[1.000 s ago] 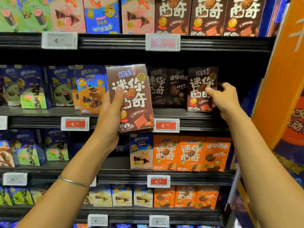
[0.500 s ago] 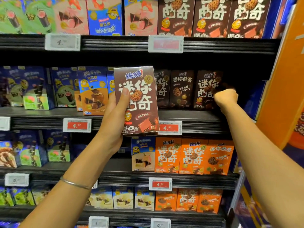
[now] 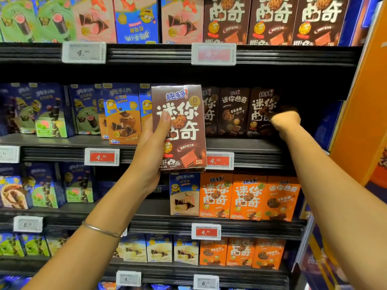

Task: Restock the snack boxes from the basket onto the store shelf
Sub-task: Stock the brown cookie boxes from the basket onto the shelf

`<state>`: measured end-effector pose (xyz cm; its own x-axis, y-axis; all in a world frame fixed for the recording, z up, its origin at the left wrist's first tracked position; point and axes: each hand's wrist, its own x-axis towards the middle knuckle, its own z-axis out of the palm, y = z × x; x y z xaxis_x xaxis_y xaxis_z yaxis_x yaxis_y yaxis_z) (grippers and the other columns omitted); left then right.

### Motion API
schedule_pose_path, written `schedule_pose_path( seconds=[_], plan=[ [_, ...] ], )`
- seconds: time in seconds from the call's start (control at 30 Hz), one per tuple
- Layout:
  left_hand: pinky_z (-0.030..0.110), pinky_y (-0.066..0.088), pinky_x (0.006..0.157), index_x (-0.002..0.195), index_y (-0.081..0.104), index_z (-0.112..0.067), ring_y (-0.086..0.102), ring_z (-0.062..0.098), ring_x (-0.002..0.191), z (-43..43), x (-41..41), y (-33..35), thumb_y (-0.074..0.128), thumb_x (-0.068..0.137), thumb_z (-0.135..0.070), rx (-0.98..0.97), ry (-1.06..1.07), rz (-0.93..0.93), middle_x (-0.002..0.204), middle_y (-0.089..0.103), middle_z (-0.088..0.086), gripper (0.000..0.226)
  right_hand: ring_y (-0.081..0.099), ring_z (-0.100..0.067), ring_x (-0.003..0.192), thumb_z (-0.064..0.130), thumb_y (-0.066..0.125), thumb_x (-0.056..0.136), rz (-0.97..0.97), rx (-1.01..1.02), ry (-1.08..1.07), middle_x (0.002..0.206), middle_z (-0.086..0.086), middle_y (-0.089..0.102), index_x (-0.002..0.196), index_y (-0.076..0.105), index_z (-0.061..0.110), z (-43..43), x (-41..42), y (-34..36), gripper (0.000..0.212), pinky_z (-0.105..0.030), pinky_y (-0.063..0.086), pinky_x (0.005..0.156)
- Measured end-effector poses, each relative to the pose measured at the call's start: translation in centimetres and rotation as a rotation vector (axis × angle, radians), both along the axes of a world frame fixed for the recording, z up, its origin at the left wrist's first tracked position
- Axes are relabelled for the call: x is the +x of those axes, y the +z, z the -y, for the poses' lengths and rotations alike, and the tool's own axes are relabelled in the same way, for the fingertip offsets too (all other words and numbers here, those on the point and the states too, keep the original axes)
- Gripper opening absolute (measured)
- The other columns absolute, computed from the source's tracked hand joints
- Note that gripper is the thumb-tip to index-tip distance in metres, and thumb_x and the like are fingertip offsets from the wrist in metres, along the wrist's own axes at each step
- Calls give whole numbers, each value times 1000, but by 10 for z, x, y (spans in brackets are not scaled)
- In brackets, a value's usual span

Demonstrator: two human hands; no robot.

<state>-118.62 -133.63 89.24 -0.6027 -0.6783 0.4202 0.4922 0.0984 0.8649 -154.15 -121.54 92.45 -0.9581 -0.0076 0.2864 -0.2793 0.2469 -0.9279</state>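
I report one brown snack box (image 3: pixel 180 130) off the shelf, held upright in the left hand (image 3: pixel 149 152) in front of the middle shelf (image 3: pixel 247 144). The thumb (image 3: pixel 165 120) lies across the printed face. The other fingers are behind the box, out of my sight. The box's lower edge hangs level with the shelf's front rail, just beside a red price tag (image 3: pixel 219 160).

On the middle shelf, right of the held box, I count three dark brown boxes (image 3: pixel 233 111). They stand upright side by side, set back from the front edge. The right hand (image 3: pixel 284 121) reaches in at the rightmost box (image 3: pixel 260 113) and overlaps its right side. Its fingers go into shadow, so I cannot tell whether they grip the box or only press it.

Left of the held box on the same shelf stand blue boxes (image 3: pixel 122 114). They overlap, so I give no count.

Top shelf: three large brown boxes (image 3: pixel 272 19) in a row at the right.

Shelf below the middle one: three orange boxes (image 3: pixel 248 197), with one blue minion box (image 3: pixel 184 193) just beside them on the left.

Next shelf down: three more orange boxes, the lower orange row (image 3: pixel 238 253).

Two top price tags (image 3: pixel 83 52) sit on the top rail. One thin bangle (image 3: pixel 100 230) circles the left wrist.
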Motion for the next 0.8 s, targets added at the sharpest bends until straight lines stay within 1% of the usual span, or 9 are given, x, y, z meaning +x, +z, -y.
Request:
schedule_pose_path(
  seconds=[0.13, 0.2, 0.23, 0.33, 0.4, 0.47, 0.6, 0.7, 0.8],
  plan=[
    [28, 63, 75, 140, 53, -34, 76, 16, 105, -2, 0, -1, 54, 104, -48, 16, -8, -2, 121, 76, -7, 39, 59, -34, 122, 14, 66, 92, -9, -69, -36, 138, -18, 58, 136, 56, -1, -7, 26, 5, 47, -33, 52, 90],
    [31, 64, 77, 139, 54, -34, 76, 17, 106, -2, -1, -3, 54, 103, -50, 34, -19, 1, 121, 77, -6, 39, 58, -34, 122, 19, 63, 91, -124, -79, -94, 134, -17, 59, 131, 58, 2, -15, 55, 11, 43, -29, 49, 85],
    [32, 64, 78, 138, 54, -34, 76, 17, 107, -2, -1, -4, 54, 103, -50, 38, -24, 3, 121, 76, -6, 39, 61, -30, 117, 23, 64, 92, -183, -124, -44, 127, -13, 62, 126, 60, 6, -18, 74, 13, 38, -26, 48, 80],
    [32, 64, 79, 135, 56, -36, 76, 18, 107, -4, -3, -5, 55, 103, -50, 40, -32, -3, 124, 75, -6, 34, 70, -8, 95, 46, 63, 96, -250, -190, 403, 106, 8, 68, 106, 63, 29, -22, 144, 15, 19, -19, 56, 68],
    [30, 64, 76, 133, 57, -36, 77, 17, 105, -6, -4, -5, 56, 103, -49, 41, -36, -6, 121, 76, -6, 32, 70, 2, 93, 63, 60, 92, -248, -96, 668, 109, 11, 69, 104, 63, 39, -21, 188, 11, 27, -19, 60, 67],
    [29, 63, 74, 136, 55, -34, 77, 17, 103, -8, -5, -5, 58, 103, -48, 38, -33, -7, 117, 77, -6, 36, 70, 3, 94, 70, 64, 85, -209, -66, 818, 112, 12, 69, 110, 63, 39, -16, 217, 2, 41, -22, 61, 67],
    [32, 64, 77, 143, 51, -29, 77, 19, 105, -6, -4, -3, 57, 100, -51, 32, -17, -40, 124, 75, -1, 48, 73, -3, 90, 51, 79, 82, -210, -71, 794, 107, 6, 69, 127, 55, 28, -3, 244, -12, 56, -27, 63, 72],
    [31, 64, 74, 145, 52, -21, 77, 23, 105, -3, -1, -3, 45, 98, -62, 70, -44, -80, 126, 74, 7, 62, 73, -8, 93, 41, 78, 86, -225, -65, 804, 110, 6, 69, 127, 59, 24, -2, 246, -12, 48, -28, 62, 75],
    [34, 65, 76, 145, 50, -22, 77, 22, 106, 4, 1, -5, 38, 106, -57, 71, 2, -70, 126, 74, 6, 53, 75, -6, 90, 35, 76, 90, -154, -132, 881, 108, 3, 73, 124, 62, 20, -4, 244, -10, 39, -21, 59, 64]
  ],
)
